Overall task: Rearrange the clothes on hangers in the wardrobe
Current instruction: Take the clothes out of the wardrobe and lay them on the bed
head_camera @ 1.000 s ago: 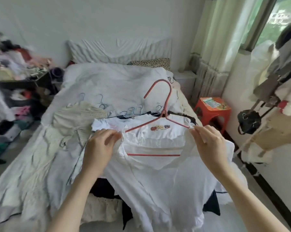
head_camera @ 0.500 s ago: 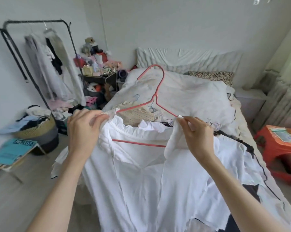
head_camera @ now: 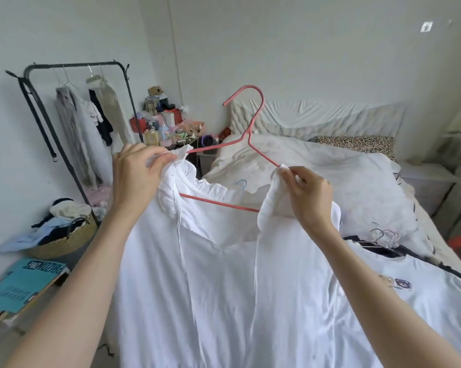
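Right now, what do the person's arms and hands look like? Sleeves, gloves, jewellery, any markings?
Both forearms are bare as far as the frame shows, no sleeve cuff in view. The left hand and right hand are bare too: no gloves. No rings, watch, bracelets, tape or markers are visible on the sides facing the camera. Fingernails look short; polish cannot be judged.
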`<action>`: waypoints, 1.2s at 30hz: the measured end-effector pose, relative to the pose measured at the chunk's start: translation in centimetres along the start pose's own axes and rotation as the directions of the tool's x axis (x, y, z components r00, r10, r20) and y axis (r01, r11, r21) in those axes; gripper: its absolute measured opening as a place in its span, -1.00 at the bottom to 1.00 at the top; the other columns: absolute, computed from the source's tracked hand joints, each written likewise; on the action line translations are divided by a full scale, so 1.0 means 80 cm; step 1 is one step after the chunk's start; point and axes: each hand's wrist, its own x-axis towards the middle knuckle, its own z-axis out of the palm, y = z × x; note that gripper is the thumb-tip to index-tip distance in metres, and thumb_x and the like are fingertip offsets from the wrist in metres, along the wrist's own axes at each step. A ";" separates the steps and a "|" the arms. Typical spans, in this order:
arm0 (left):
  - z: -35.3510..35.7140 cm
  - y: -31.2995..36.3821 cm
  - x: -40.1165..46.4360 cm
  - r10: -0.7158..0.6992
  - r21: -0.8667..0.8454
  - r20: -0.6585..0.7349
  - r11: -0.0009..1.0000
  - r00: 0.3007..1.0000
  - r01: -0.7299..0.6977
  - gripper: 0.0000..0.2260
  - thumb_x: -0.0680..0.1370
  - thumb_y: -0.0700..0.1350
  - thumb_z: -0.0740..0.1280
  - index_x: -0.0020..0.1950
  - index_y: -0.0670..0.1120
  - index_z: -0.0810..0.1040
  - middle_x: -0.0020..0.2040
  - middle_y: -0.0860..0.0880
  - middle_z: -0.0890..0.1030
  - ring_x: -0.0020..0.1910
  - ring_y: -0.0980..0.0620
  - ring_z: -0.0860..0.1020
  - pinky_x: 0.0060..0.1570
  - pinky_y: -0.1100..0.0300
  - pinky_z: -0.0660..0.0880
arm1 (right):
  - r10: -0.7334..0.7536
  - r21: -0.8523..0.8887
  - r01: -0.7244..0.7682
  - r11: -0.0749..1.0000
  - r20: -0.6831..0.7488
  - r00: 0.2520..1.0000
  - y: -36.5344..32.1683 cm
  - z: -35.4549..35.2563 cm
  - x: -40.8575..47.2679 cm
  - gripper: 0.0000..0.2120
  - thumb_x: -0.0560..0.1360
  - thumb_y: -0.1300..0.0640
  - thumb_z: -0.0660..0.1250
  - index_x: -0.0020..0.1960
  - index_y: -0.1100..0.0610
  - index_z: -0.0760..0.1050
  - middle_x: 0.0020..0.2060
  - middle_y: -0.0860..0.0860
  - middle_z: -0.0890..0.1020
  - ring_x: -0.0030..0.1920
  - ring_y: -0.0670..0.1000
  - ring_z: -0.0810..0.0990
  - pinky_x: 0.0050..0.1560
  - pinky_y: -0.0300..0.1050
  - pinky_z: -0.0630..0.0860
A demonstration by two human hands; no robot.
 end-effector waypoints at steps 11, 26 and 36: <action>0.124 -0.139 0.133 -0.018 -0.137 0.048 0.990 0.999 0.024 -0.80 0.45 -0.10 0.40 -0.09 -0.23 0.65 -0.12 -0.19 0.64 -0.10 -0.16 0.52 -0.02 0.04 0.40 | 0.001 -0.065 -0.006 0.998 -0.075 0.997 0.004 0.137 0.141 -0.76 0.52 -0.01 0.28 -0.09 0.13 0.63 -0.17 0.10 0.67 -0.09 0.09 0.57 -0.20 -0.14 0.29; 0.428 -0.304 0.133 -0.182 -0.070 0.514 0.965 0.838 0.253 -0.83 0.50 0.00 0.36 -0.11 -0.08 0.65 -0.11 -0.03 0.65 -0.05 -0.08 0.54 0.02 -0.06 0.45 | 0.291 -0.214 -0.266 0.940 0.090 0.953 0.237 0.316 0.252 -0.77 0.53 0.05 0.26 -0.06 0.16 0.62 -0.11 0.13 0.65 -0.08 0.14 0.56 -0.20 -0.13 0.31; 0.633 -0.404 0.039 -0.278 0.056 0.748 0.931 0.602 0.361 -0.84 0.54 0.02 0.32 -0.25 0.08 0.51 -0.11 0.05 0.64 -0.01 0.04 0.57 -0.02 0.13 0.36 | 0.491 -0.419 -0.391 0.820 0.160 0.857 0.423 0.430 0.253 -0.77 0.53 0.05 0.26 -0.03 0.17 0.62 -0.07 0.17 0.65 -0.03 0.20 0.56 -0.11 -0.05 0.38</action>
